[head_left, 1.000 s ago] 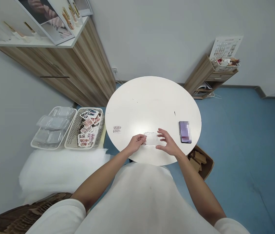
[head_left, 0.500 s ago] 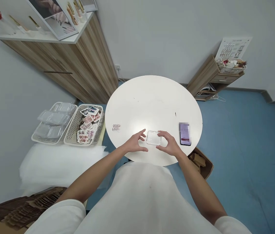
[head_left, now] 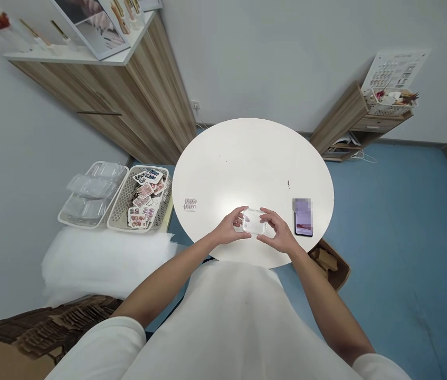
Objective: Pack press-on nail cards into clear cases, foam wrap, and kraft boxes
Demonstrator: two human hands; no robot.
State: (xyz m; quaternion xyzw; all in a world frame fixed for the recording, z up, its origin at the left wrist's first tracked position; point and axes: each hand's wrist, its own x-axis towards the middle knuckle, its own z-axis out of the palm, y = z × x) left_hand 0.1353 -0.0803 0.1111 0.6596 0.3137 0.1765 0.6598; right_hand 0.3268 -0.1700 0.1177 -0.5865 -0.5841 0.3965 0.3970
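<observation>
A clear plastic box (head_left: pixel 254 222) is held between my two hands above the near part of the white round table (head_left: pixel 247 153). My left hand (head_left: pixel 232 227) grips its left side, fingers at the far edge and thumb at the near edge. On the opposite side, my right hand (head_left: pixel 278 230) holds the box in the same way. Whether the box contains anything cannot be made out. A small card of press-on nails (head_left: pixel 190 204) lies on the table to the left. To the right of my right hand lies a phone (head_left: pixel 303 217), its screen lit.
Left of the table, one white basket (head_left: pixel 110 224) holds several nail cards, and another (head_left: pixel 73 220) holds clear plastic packs (head_left: pixel 92 187). White sheets (head_left: pixel 104 261) lie below them. A cardboard box (head_left: pixel 338 269) stands on the floor at right. Wooden cabinets (head_left: pixel 100 111) line the wall.
My left hand has moved right and closed on the clear box's left side. My right hand keeps its hold. The view has shifted slightly.
</observation>
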